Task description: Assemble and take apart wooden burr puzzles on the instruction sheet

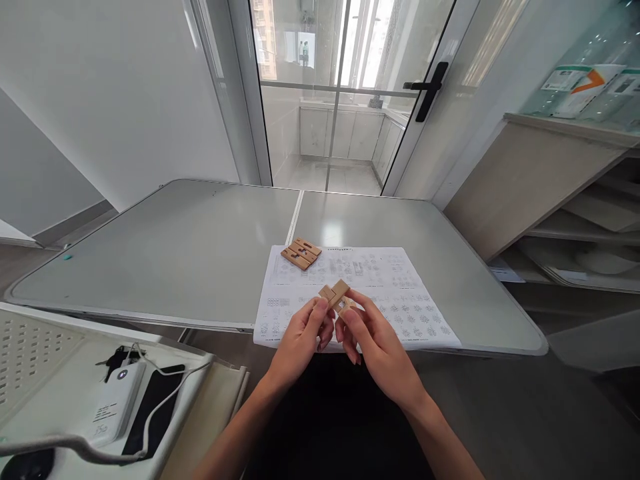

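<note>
Near the front edge of the table, my two hands meet over a printed sheet. My left hand (pixel 305 325) is closed, thumb and fingers pinching light wooden puzzle pieces (pixel 339 289) that sit crosswise against each other. My right hand (pixel 369 335) is closed on the same cluster from the other side, its thumb over a piece with a notch. Whether the pieces are locked together I cannot tell, as fingers hide part of them. Just beyond, several notched wooden puzzle pieces (pixel 301 253) lie side by side on the instruction sheet (pixel 415 293), which shows rows of small diagrams.
The grey folding table (pixel 200 247) has a seam down its middle. At lower left, a white cart top (pixel 45 387) holds a power bank (pixel 117 400), a dark phone (pixel 155 407), keys (pixel 117 360) and a cable. A shelf (pixel 550 160) with water bottles stands right.
</note>
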Motion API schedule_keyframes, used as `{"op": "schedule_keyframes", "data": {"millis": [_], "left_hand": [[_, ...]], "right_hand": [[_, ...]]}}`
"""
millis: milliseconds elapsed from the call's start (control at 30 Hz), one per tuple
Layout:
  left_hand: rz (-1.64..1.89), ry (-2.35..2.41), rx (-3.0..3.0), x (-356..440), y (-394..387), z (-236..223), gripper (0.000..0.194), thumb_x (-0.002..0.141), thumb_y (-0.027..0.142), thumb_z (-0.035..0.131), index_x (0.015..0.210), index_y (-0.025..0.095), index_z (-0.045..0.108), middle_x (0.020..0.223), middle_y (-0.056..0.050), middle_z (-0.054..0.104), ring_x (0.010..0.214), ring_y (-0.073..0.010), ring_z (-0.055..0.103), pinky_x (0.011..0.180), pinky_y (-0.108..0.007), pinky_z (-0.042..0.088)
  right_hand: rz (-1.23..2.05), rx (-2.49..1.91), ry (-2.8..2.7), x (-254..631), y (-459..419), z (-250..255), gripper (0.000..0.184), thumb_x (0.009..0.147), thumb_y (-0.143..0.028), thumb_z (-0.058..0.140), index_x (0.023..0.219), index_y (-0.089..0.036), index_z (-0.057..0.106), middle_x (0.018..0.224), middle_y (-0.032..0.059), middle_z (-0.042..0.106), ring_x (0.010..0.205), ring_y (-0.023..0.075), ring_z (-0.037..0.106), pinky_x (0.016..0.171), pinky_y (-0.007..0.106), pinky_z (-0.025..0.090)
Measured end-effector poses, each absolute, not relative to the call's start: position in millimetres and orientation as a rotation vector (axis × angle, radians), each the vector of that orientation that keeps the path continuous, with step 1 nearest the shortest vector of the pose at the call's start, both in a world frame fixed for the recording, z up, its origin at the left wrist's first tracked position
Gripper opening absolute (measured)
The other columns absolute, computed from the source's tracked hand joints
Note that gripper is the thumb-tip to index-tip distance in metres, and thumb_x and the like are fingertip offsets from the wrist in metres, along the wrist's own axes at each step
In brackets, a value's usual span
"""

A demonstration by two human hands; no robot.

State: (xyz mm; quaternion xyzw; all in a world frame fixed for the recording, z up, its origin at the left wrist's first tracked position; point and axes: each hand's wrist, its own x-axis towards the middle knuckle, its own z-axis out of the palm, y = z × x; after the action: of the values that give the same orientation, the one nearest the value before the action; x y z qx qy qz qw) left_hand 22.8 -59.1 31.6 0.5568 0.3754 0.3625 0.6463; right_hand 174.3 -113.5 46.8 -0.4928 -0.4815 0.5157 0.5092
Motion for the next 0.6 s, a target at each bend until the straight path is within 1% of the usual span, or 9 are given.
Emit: {"op": "schedule_keyframes", "data": {"millis": [100,200,300,367,433,533,600], "left_hand": [[0.838,0.867,1.253,20.8,-56.7,32.5,0.05,0.101,0.069,0.046,0.086,0.021,0.051,0.066,0.004,0.05,0.059,-0.0124,0.042,0.061,-0.028,0.038],[0.827,0.849,1.264,17.7,-53.6,34.4,0.05,0.101,0.067,0.047,0.086,0.02,0.052,0.066,0.004,0.048,0.061,-0.0128,0.046,0.061,-0.027,0.039],[0.814,0.846,1.253,15.5,-48.7,34.3,0.051,0.101,0.067,0.048,0.088,0.019,0.055,0.069,0.003,0.049,0.061,-0.0123,0.048,0.058,-0.027,0.038],[0.832,0.866,1.243,14.5,-43.6,32.4,0.051,0.1,0.068,0.049,0.09,0.018,0.056,0.071,0.003,0.051,0.058,-0.0113,0.047,0.055,-0.026,0.037],[0.867,0.912,1.25,13.5,-37.0,29.7,0.051,0.099,0.068,0.05,0.089,0.018,0.055,0.071,0.002,0.054,0.057,-0.011,0.047,0.054,-0.026,0.037],[0.893,0.979,1.305,11.5,-25.7,26.1,0.052,0.099,0.069,0.05,0.085,0.019,0.053,0.069,0.002,0.055,0.057,-0.0118,0.05,0.055,-0.026,0.039],[0.907,1.007,1.363,10.6,-18.4,23.8,0.051,0.099,0.068,0.05,0.081,0.02,0.052,0.067,0.003,0.055,0.058,-0.0117,0.05,0.057,-0.026,0.04]], "right_hand": [[1.235,-1.201,-1.17,173.5,-115.2,47.3,0.057,0.105,-0.059,0.052,0.151,-0.025,0.049,0.082,-0.0021,0.061,0.058,0.0117,0.049,0.062,0.03,0.049],[1.251,-1.204,-1.213,174.1,-116.4,47.5,0.056,0.105,-0.059,0.053,0.149,-0.025,0.05,0.083,-0.0015,0.063,0.058,0.0118,0.051,0.061,0.03,0.048],[1.266,-1.195,-1.246,178.2,-113.2,44.7,0.055,0.105,-0.058,0.052,0.15,-0.025,0.049,0.082,-0.0019,0.064,0.058,0.0118,0.051,0.062,0.03,0.049],[1.219,-1.205,-1.25,184.3,-107.0,40.8,0.054,0.106,-0.058,0.05,0.148,-0.025,0.05,0.08,-0.0025,0.064,0.057,0.0119,0.05,0.063,0.03,0.049],[1.081,-1.274,-1.236,193.3,-98.0,35.7,0.052,0.105,-0.06,0.051,0.143,-0.024,0.054,0.08,-0.0018,0.064,0.056,0.0124,0.049,0.06,0.03,0.047],[0.779,-1.506,-1.265,209.3,-83.9,27.2,0.047,0.101,-0.06,0.056,0.127,-0.021,0.064,0.084,0.003,0.068,0.066,0.0168,0.058,0.064,0.031,0.049],[0.63,-1.614,-1.334,217.9,-77.0,21.5,0.046,0.101,-0.061,0.055,0.118,-0.02,0.068,0.091,0.0066,0.071,0.07,0.0188,0.062,0.064,0.032,0.05]]}}
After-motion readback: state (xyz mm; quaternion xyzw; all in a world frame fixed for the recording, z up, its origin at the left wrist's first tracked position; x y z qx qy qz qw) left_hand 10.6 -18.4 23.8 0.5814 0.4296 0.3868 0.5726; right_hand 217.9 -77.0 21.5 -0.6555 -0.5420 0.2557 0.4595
